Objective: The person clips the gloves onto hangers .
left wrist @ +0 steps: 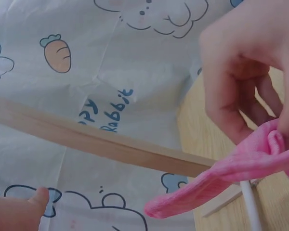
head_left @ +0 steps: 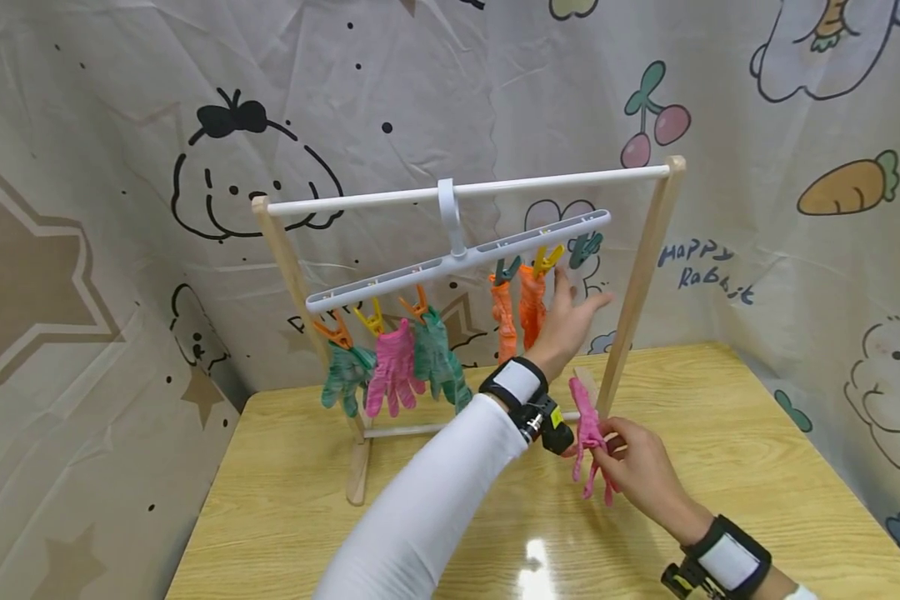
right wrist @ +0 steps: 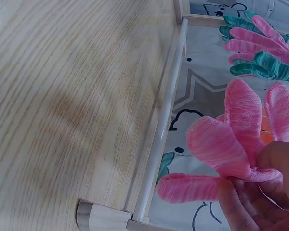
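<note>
My right hand (head_left: 641, 467) pinches a pink knit glove (head_left: 588, 421), low beside the rack's right post; in the right wrist view the glove's fingers fan out above my thumb and fingertips. My left hand (head_left: 565, 327) reaches up with fingers spread, just below an empty dark teal clothespin (head_left: 587, 250) at the hanger's right end. Next to it, a yellow clothespin (head_left: 547, 260) and another teal one hold up orange gloves (head_left: 531, 302). Only part of the left hand (left wrist: 17, 214) shows in the left wrist view. The grey-white hanger (head_left: 390, 279) tilts, its right end higher.
A wooden rack with a white top bar (head_left: 375, 200) bears the hanger. On its left side, green gloves (head_left: 437, 358) and another pink glove (head_left: 393, 371) hang from orange and yellow clothespins. The rack's right post (head_left: 640, 287) stands close to both hands, on a wood-grain table (head_left: 285, 517).
</note>
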The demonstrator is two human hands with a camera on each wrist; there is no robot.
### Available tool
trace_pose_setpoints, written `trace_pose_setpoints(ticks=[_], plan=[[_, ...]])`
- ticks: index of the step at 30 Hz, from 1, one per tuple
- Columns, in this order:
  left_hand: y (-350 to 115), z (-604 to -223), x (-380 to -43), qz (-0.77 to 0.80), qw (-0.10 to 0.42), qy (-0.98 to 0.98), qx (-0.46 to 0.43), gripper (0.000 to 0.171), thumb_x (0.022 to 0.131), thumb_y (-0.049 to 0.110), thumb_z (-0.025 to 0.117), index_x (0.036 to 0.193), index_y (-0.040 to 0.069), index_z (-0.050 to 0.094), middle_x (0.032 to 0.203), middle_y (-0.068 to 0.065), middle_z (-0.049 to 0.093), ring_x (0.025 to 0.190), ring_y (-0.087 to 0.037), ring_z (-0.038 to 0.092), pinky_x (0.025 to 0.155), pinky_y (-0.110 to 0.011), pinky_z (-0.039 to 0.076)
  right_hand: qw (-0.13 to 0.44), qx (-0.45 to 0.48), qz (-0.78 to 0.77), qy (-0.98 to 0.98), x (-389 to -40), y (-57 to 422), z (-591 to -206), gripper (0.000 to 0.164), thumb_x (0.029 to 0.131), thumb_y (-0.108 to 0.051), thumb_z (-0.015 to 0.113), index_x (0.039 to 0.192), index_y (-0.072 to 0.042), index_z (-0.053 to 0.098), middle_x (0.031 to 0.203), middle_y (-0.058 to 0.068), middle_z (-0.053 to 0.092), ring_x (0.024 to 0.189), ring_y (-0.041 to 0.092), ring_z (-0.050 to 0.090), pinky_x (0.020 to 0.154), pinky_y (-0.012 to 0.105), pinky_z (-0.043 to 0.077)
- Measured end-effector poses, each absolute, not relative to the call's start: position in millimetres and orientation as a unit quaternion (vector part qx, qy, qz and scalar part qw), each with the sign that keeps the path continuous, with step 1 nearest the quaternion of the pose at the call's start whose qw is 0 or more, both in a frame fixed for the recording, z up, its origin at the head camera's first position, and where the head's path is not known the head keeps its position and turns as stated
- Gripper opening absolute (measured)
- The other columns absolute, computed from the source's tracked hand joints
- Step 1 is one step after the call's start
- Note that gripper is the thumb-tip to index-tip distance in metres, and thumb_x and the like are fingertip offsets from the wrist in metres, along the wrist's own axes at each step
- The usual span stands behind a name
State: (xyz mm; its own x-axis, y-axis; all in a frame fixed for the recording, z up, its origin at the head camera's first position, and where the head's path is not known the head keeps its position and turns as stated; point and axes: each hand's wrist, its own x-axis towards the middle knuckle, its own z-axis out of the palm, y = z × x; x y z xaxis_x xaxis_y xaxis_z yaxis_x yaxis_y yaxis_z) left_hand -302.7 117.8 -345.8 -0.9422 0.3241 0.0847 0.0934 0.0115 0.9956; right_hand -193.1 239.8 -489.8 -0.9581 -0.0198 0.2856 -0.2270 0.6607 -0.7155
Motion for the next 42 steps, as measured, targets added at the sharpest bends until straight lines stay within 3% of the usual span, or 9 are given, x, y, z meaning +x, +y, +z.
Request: trace_pose_setpoints(ticks=[5, 16, 27, 35, 38, 42], plan=[[116.9, -341.8, -304.6, 0.684, 0.081, 0.708, 0.154, 0.091, 0.1, 0.036, 0.057, 0.164, 0.026, -0.006, 0.173, -0.002, 0.002, 0.158, -0.025, 0.021, 0.126, -0.053, 0.02, 0.123, 0.067, 0.411, -0.901, -193.8, 238.6, -490.3, 0.017, 0.084, 0.004, 0.074, 0.1, 0.001, 0.069, 0.089, 0.013, 0.073, 0.073, 0.012, 0.069, 0.06, 0.016, 0.055], [117.7, -339.6, -306.7, 0.67, 0.048, 0.72, 0.173, 0.079, 0.099, 0.031, 0.057, 0.163, 0.022, 0.012, 0.17, -0.008, 0.019, 0.154, -0.03, 0.028, 0.122, -0.058, 0.029, 0.124, 0.064, 0.407, -0.903, -191.5, 238.3, -488.0, 0.018, 0.084, 0.004, 0.074, 0.101, 0.001, 0.07, 0.091, 0.013, 0.074, 0.074, 0.015, 0.07, 0.06, 0.019, 0.056], [119.0, -335.5, -303.0, 0.648, 0.023, 0.739, 0.185, 0.07, 0.101, 0.028, 0.059, 0.161, 0.021, 0.025, 0.163, -0.008, 0.037, 0.146, -0.026, 0.041, 0.117, -0.045, 0.041, 0.135, 0.069, 0.406, -0.901, -190.0, 237.7, -487.6, 0.018, 0.083, 0.004, 0.074, 0.101, 0.001, 0.07, 0.091, 0.012, 0.074, 0.074, 0.012, 0.069, 0.062, 0.019, 0.057], [120.4, -332.4, -296.6, 0.607, -0.015, 0.773, 0.185, 0.055, 0.101, 0.031, 0.059, 0.152, 0.019, 0.044, 0.151, -0.002, 0.052, 0.139, -0.023, 0.05, 0.11, -0.039, 0.048, 0.149, 0.063, 0.403, -0.901, -189.0, 236.4, -490.3, 0.017, 0.082, 0.004, 0.075, 0.098, 0.001, 0.07, 0.09, 0.011, 0.074, 0.075, 0.015, 0.069, 0.063, 0.02, 0.057], [120.2, -332.6, -294.1, 0.589, -0.052, 0.785, 0.187, 0.047, 0.1, 0.033, 0.061, 0.143, 0.016, 0.055, 0.14, -0.002, 0.062, 0.131, -0.02, 0.057, 0.103, -0.031, 0.051, 0.15, 0.06, 0.401, -0.902, -188.4, 236.0, -490.2, 0.017, 0.082, 0.003, 0.076, 0.098, 0.0, 0.071, 0.09, 0.01, 0.074, 0.074, 0.012, 0.068, 0.063, 0.02, 0.057], [121.4, -332.3, -291.2, 0.573, -0.102, 0.793, 0.179, 0.039, 0.098, 0.039, 0.065, 0.125, 0.013, 0.069, 0.119, -0.003, 0.074, 0.109, -0.012, 0.067, 0.084, -0.019, 0.054, 0.152, 0.059, 0.401, -0.902, -187.5, 235.2, -489.5, 0.017, 0.082, 0.003, 0.076, 0.098, -0.001, 0.071, 0.09, 0.01, 0.074, 0.074, 0.01, 0.068, 0.063, 0.021, 0.057]])
